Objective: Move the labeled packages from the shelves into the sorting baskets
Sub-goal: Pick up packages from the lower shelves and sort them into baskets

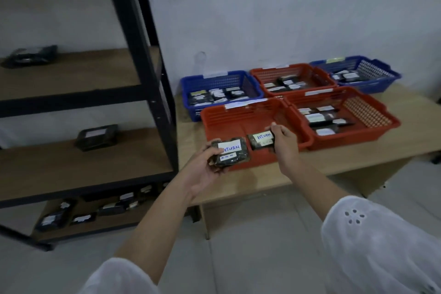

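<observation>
Basket [229, 126], red, lies at 1 o'clock from our left hand [202, 167], holding the left pack [230, 153]; our right hand [285, 143] holds the right pack [261, 142] over it.

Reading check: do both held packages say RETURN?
Yes, the left package in the left hand and right package in the right hand read RETURN.

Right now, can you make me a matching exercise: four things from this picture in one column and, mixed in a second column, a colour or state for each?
1 left hand
2 right hand
3 middle shelf
4 far right basket

a blue
b bears a lone package
c grips the nearer RETURN package
d grips the farther RETURN package

Pairs: 1-c, 2-d, 3-b, 4-a
</observation>
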`<state>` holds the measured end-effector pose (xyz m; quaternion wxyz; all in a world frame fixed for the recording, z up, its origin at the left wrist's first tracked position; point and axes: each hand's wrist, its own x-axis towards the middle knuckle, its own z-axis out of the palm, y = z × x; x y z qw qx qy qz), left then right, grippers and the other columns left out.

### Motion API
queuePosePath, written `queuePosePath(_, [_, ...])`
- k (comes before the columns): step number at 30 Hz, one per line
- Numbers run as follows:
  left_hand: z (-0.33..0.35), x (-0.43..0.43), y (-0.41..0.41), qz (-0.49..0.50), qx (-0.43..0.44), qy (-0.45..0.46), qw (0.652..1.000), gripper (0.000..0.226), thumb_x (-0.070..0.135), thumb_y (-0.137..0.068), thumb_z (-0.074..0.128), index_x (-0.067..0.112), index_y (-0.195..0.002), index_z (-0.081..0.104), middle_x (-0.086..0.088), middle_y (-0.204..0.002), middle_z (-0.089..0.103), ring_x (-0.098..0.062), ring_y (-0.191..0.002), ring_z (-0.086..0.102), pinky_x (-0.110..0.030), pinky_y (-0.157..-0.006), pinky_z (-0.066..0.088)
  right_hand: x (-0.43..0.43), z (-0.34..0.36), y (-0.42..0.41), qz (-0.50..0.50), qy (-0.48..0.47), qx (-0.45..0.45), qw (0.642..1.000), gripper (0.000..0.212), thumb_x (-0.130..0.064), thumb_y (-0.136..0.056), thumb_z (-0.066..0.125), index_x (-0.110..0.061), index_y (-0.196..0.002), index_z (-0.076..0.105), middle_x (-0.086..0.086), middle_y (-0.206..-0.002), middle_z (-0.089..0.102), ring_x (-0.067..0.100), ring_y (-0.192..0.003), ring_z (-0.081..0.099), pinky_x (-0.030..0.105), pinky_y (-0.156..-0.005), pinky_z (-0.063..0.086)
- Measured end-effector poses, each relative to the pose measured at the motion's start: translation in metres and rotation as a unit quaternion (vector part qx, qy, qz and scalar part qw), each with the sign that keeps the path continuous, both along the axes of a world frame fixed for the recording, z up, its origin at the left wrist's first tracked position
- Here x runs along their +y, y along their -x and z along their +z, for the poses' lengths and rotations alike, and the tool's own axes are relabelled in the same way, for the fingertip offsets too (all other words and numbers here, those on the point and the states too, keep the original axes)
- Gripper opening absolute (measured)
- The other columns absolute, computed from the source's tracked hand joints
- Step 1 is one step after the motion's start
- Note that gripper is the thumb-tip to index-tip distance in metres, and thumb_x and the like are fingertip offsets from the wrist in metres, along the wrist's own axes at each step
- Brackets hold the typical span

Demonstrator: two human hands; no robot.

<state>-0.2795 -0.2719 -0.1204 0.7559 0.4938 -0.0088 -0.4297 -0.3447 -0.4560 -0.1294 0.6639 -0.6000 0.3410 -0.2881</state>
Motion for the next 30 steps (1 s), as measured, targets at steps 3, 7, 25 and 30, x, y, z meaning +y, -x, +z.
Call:
queuePosePath(3, [0.006,-0.062,0.014,-0.006,0.014,0.002,1.0,0.022,0.003,-0.09,0.051,0.02,-0.102,0.054,-0.014,-0.103,0.062,-0.024,-0.088,0.06,-0.029,-0.061,0.053,-0.066,-0.002,0.015,-0.025,-0.009,0.03,0.999,0.031,-0.025,-0.099,0.046,-0.016,-0.073,0.06,0.003,-0.068,0.054,0.012,-0.056,0.046,0.019,-0.045,0.036])
queuePosePath(7, [0.012,-0.142,0.015,-0.035,0.001,-0.006,0.999,0.021,0.002,-0.09,0.05,0.018,-0.104,0.053,-0.013,-0.103,0.061,-0.023,-0.088,0.059,-0.031,-0.069,0.049,-0.148,-0.007,0.022,-0.056,-0.039,0.032,0.997,0.031,-0.029,-0.099,0.046,-0.012,-0.08,0.062,0.009,-0.078,0.06,0.02,-0.069,0.055,0.03,-0.06,0.043])
queuePosePath(25, [0.002,-0.409,-0.015,-0.06,0.014,-0.015,0.998,0.018,0.003,-0.091,0.052,0.018,-0.102,0.054,-0.013,-0.108,0.06,-0.025,-0.095,0.059,-0.033,-0.073,0.05,-0.428,-0.029,0.005,-0.066,-0.13,0.032,0.989,0.016,-0.015,-0.096,0.054,-0.016,-0.111,0.056,0.003,-0.092,0.062,0.014,-0.072,0.058,0.025,-0.052,0.047])
queuePosePath(30, [-0.005,-0.45,-0.01,0.019,0.029,-0.013,0.999,0.019,0.004,-0.091,0.052,0.02,-0.1,0.057,-0.011,-0.111,0.058,-0.027,-0.098,0.058,-0.034,-0.074,0.052,-0.481,-0.054,-0.01,-0.07,-0.22,0.075,0.97,0.026,-0.008,-0.092,0.058,-0.01,-0.118,0.059,0.014,-0.103,0.064,0.018,-0.069,0.058,0.024,-0.047,0.051])
